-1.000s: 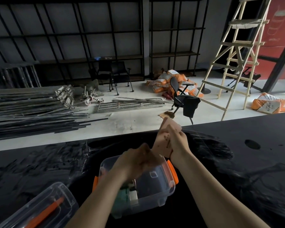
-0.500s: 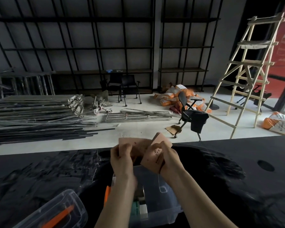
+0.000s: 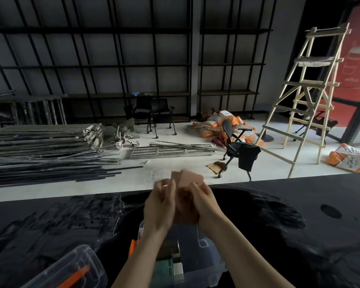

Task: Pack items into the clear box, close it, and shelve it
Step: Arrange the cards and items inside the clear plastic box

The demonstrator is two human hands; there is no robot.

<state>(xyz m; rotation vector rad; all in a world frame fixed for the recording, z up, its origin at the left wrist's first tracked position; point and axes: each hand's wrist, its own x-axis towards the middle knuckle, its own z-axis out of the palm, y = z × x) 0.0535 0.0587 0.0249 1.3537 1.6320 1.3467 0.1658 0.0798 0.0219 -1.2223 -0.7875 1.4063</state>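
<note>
A fanned stack of pinkish-brown cards (image 3: 187,179) is gripped between both hands above the open clear box (image 3: 204,246), which is set on the black surface (image 3: 299,215). The left hand (image 3: 159,206) is closed on the cards at their 9 o'clock side, the right hand (image 3: 206,202) at 3 o'clock. The box lies at 6 o'clock from the hands; a lid (image 3: 75,269) is seen at 8 o'clock

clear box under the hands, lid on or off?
Off. The clear plastic box with orange latches is open-topped, items visible inside; its clear lid lies at lower left. Both hands hold tan cards above it.
</note>
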